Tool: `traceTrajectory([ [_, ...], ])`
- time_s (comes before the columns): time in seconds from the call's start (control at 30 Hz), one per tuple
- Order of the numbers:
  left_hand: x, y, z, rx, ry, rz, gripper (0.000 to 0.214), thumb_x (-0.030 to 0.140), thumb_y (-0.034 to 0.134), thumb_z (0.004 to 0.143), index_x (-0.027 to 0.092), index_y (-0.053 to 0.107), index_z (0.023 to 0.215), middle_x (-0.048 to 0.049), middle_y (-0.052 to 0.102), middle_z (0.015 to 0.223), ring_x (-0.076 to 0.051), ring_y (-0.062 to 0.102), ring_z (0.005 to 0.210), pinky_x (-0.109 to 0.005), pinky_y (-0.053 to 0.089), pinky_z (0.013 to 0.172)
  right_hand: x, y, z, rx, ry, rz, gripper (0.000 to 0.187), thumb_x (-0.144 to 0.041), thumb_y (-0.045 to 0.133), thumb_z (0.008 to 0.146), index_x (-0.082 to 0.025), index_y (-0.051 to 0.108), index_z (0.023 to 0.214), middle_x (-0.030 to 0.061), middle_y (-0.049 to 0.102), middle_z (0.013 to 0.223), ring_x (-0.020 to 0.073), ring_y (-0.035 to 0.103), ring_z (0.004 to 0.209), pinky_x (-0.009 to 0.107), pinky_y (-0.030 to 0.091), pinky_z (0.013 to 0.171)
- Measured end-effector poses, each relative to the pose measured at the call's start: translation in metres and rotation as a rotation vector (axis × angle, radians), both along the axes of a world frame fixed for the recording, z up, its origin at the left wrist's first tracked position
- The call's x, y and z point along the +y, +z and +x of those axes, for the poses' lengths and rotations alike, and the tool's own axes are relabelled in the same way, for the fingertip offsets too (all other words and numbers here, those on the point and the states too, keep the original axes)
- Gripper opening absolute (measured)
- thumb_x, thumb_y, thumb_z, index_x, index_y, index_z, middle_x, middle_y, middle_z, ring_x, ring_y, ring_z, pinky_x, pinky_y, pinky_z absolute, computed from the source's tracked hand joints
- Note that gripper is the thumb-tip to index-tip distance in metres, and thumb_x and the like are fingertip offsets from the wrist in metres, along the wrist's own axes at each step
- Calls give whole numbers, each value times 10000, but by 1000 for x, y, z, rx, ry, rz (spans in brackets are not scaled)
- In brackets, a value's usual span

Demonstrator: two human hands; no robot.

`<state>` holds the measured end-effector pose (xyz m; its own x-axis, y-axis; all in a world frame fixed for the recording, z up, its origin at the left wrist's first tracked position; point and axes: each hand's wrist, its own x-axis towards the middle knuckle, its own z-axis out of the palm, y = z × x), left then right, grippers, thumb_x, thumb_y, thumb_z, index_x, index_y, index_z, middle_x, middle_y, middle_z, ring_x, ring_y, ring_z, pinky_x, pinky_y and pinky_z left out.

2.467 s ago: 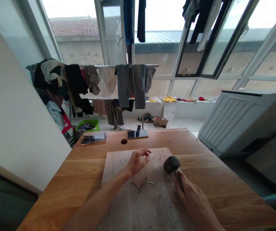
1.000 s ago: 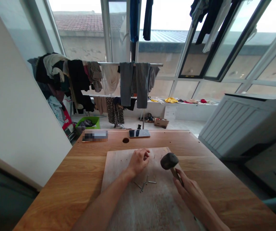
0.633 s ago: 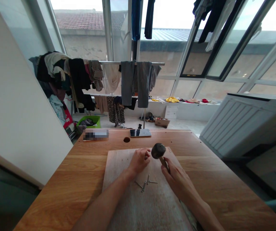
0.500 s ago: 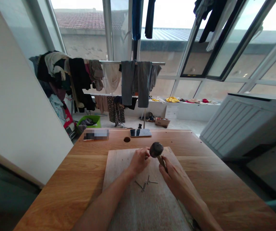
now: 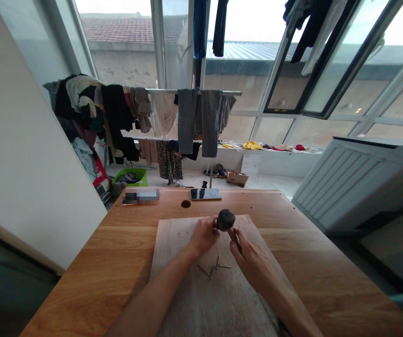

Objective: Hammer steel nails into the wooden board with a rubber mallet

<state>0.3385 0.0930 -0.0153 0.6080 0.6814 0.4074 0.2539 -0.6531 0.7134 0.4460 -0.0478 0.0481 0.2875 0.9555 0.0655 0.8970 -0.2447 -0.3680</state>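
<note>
My right hand (image 5: pixel 248 252) is wrapped round the wooden handle of a hammer (image 5: pixel 226 220), whose dark, rounded head is beside my left fingertips. My left hand (image 5: pixel 204 235) rests near the far side of a pale wooden board (image 5: pixel 187 299), thumb and fingers pinched together. What they pinch is hidden behind the fingers and the hammer head. Between my forearms, several metal nails (image 5: pixel 212 269) lie loose in a small cluster on the board. A few small dark dots mark the board left of my left hand.
The board lies on a wooden table (image 5: pixel 92 281) with a round hole (image 5: pixel 186 204). Along the far edge are a phone (image 5: pixel 206 194) and a blurred flat object (image 5: pixel 141 196). Beyond stand a clothes rack (image 5: pixel 194 92) and a green basket (image 5: pixel 141 175). A white ribbed appliance (image 5: pixel 348 182) is at right.
The hammer head has shifted slightly left and down, nearer my left fingertips, and my right hand has moved with it. My left hand and the loose nails stay in place.
</note>
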Motion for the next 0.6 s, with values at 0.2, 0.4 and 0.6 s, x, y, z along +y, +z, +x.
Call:
traceTrajectory([
  [0.2,-1,3,-2,-2,-11,-16,399,-18,518,638,198,656,944,-12,679,858,-175,612,795,-262,479,738,1,-4,1,11,-11,-1,433,-325,321,963,-175,519,1317,89,747,856,263,701,833,302,393,660],
  [0.4,0,-2,-2,7,-19,2,467,9,553,683,214,637,1095,-14,685,900,-186,620,853,-291,481,805,-3,-9,7,50,-11,-3,451,-345,303,963,-173,501,1330,86,752,876,266,710,859,320,437,704],
  [0.6,-1,-1,-1,72,25,62,351,133,627,762,179,610,1109,-50,671,955,-218,606,928,-361,457,903,-33,-23,28,120,-120,46,488,-408,321,939,-206,487,1351,97,739,1091,264,690,1015,353,487,815],
])
